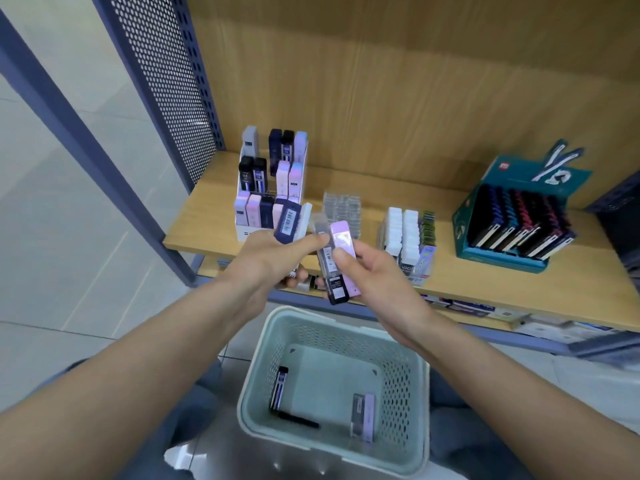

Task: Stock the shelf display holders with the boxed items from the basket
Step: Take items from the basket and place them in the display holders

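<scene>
Wooden shelf (467, 282): boxes (287, 221) in left hand (273, 258) overlap holder (247, 233); basket (263, 341) below.

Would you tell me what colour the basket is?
The basket is pale mint green, clearest in the head view.

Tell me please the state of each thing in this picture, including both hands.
Left hand: grips a dark blue box.
Right hand: grips a purple box.
Basket: on the floor, nearly empty, a few items left inside.
White holder: partly filled, boxes standing upright.
Teal display: filled with dark packs.
</scene>
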`<action>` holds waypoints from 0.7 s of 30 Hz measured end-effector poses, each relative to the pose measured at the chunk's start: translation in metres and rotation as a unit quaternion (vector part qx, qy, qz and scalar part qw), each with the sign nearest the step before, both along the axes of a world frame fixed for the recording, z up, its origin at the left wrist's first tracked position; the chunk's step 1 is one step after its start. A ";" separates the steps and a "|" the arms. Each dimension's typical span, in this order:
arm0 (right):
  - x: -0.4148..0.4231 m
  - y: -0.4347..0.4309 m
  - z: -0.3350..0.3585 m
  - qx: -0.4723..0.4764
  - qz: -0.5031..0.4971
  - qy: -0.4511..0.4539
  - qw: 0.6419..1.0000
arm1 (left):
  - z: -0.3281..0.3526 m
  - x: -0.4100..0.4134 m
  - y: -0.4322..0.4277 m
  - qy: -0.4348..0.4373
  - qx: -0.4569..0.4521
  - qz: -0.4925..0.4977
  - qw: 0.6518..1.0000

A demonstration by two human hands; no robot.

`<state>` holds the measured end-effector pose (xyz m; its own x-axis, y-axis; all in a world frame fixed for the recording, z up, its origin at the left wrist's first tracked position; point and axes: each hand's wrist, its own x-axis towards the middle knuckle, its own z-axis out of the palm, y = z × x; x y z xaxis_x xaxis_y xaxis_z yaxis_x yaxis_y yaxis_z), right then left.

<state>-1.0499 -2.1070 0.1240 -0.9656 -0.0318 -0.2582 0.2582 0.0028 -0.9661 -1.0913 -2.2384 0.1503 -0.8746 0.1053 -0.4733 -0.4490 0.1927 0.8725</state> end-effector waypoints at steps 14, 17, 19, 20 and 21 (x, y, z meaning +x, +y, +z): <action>-0.051 0.033 -0.016 0.154 -0.087 -0.030 0.984 | 0.008 -0.039 -0.012 0.074 -0.002 0.028 0.997; -0.064 0.035 -0.019 0.195 -0.095 0.027 0.976 | 0.011 -0.044 -0.024 0.096 -0.012 0.035 0.995; -0.072 0.030 -0.021 0.222 -0.098 0.050 0.969 | 0.011 -0.047 -0.032 0.100 -0.015 0.041 0.994; -0.076 0.027 -0.021 0.228 -0.099 0.059 0.967 | 0.012 -0.048 -0.036 0.102 -0.016 0.046 0.994; -0.080 0.022 -0.021 0.232 -0.096 0.071 0.965 | 0.012 -0.049 -0.040 0.103 -0.019 0.051 0.993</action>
